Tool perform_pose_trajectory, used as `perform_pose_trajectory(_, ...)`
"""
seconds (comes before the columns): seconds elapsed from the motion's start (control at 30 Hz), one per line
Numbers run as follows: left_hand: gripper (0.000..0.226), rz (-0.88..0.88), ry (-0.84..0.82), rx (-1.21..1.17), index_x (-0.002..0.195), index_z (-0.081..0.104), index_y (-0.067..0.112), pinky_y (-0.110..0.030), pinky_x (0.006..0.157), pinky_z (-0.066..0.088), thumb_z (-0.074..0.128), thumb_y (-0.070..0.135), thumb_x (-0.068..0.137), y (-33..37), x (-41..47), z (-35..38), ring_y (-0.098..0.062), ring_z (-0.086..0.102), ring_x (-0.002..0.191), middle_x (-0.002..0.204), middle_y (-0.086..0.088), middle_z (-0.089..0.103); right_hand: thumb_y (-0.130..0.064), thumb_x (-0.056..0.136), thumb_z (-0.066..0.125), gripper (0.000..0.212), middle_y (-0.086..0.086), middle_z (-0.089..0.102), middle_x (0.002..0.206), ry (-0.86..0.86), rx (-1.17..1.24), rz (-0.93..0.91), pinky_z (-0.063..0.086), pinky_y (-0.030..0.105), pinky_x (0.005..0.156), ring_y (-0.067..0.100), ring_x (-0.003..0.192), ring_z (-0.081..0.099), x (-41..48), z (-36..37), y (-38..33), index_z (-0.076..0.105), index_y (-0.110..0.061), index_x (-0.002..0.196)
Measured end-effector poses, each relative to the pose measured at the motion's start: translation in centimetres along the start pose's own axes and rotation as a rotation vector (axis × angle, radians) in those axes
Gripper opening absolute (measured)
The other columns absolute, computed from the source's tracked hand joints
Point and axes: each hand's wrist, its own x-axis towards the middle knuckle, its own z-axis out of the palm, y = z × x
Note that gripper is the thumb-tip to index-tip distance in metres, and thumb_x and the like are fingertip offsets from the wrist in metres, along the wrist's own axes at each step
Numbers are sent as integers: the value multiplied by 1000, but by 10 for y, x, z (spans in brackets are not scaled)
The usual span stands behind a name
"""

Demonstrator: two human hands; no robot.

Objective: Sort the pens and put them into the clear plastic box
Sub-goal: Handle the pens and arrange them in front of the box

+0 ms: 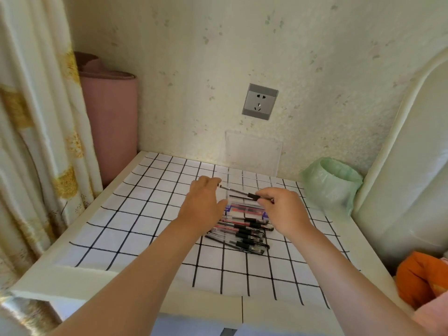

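Right hand (283, 209) is pinching two pens (238, 191), left hand's (203, 202) grip unclear; lowering them level into the clear plastic box (242, 178) is looking wisest.

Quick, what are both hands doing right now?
Left hand: touches the black pens' tips; whether it grips cannot be told.
Right hand: pinches the two black pens.

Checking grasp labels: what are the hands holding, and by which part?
A black pen, possibly two: the right hand pinches its black grip end; the left hand touches the tip end, grip unclear.
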Motion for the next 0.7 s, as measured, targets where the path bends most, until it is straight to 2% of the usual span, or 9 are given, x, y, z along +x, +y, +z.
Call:
perform_pose_trajectory(0.1,62,-17,-80,12,151,28,18,-31,108,35,56,30,97,-12,5,8,-19,31,134,143,-2,36,-17,94,63,19,-5,74,94,67,-73,10,55,34,78,15,81,66,17,4,7,75,-23,107)
perform_pose_trajectory(0.2,61,-39,-122,43,151,27,16,-31,108,37,53,31,99,-23,9,14,-20,35,134,146,-3,34,-18,94,60,19,-4,74,95,92,-173,23,53,33,74,18,84,65,35,10,13,74,-23,106)
perform_pose_trajectory(0.3,53,-40,-143,90,147,34,14,-32,104,40,49,34,100,-28,13,15,-21,42,128,141,-4,43,-19,97,55,23,-2,72,104,3,-286,54,53,33,77,21,94,65,52,19,17,72,-24,111)
perform_pose_trajectory(0.4,45,-53,-142,62,140,44,13,-32,100,43,48,33,100,-28,16,17,-20,47,123,134,-5,50,-20,97,51,25,-1,72,102,-46,-343,121,50,31,73,23,91,63,66,25,19,71,-27,110)
perform_pose_trajectory(0.5,46,-45,-127,55,143,41,16,-33,101,43,49,32,100,-31,14,17,-20,47,123,135,-4,50,-21,98,50,25,0,71,103,-106,-361,103,47,29,70,22,89,62,78,33,17,70,-29,109)
perform_pose_trajectory(0.6,45,-15,-69,65,143,42,17,-32,97,46,50,29,100,-32,12,18,-19,47,121,135,-2,46,-15,98,47,30,0,69,112,-218,-356,76,50,30,77,22,95,62,86,38,15,70,-29,113)
perform_pose_trajectory(0.7,43,37,-47,38,139,46,15,-32,94,49,53,25,98,-30,11,20,-16,47,117,134,0,43,-11,96,45,35,1,66,125,-301,-359,96,49,31,92,23,111,60,91,40,14,69,-25,117)
